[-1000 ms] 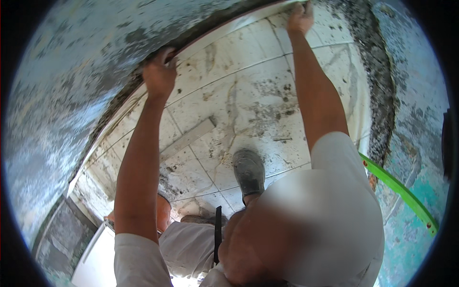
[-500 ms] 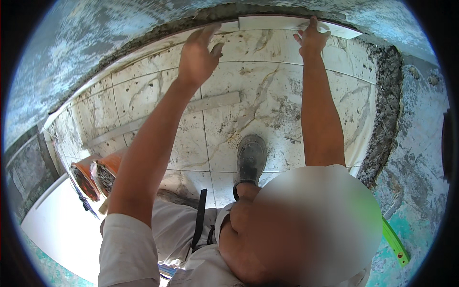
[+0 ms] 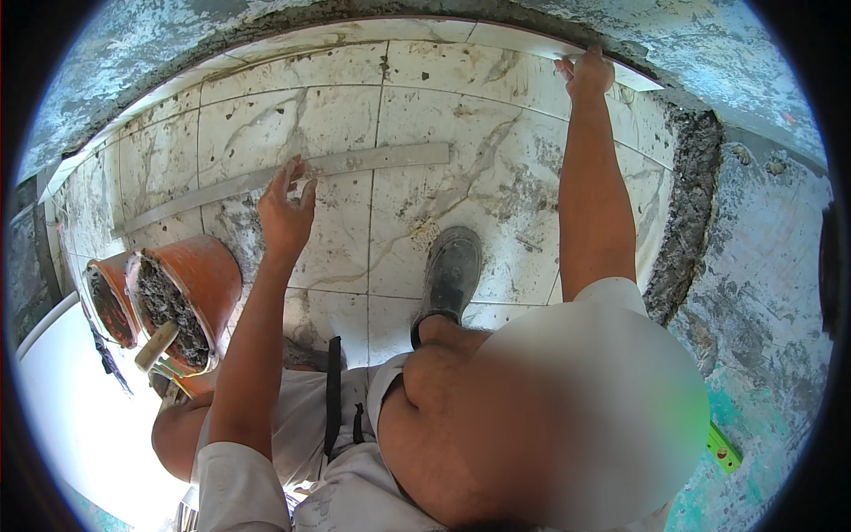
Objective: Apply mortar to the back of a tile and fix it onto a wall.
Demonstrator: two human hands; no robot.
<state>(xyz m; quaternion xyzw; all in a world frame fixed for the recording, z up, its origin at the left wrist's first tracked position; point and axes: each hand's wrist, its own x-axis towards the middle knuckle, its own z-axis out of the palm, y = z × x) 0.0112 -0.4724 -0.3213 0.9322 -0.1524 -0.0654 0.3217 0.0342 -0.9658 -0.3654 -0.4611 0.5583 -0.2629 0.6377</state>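
My right hand (image 3: 589,73) is at a white skirting tile (image 3: 523,41) along the foot of the wall. Its fingers bend over the tile's upper edge and press on it, with the thumb side apart. My left hand (image 3: 285,213) is open, palm turned inward, holding nothing. Its fingertips overlap a long grey straightedge (image 3: 390,158) lying on the marbled floor tiles (image 3: 266,124); whether they touch it I cannot tell. More skirting tiles (image 3: 355,34) run leftward from the one under my right hand.
Two orange buckets, the larger one (image 3: 208,275) full of grey mortar, stand at the left, with a wooden handle (image 3: 156,346) across its mouth. Rough mortar (image 3: 696,204) edges the floor at the right. A green spirit level (image 3: 722,448) lies lower right. My boot (image 3: 452,275) is mid-floor.
My left hand has drawn back from the skirting tiles, down and left toward the straightedge. My right hand stays at its tile. The view has shifted, showing more of the buckets.
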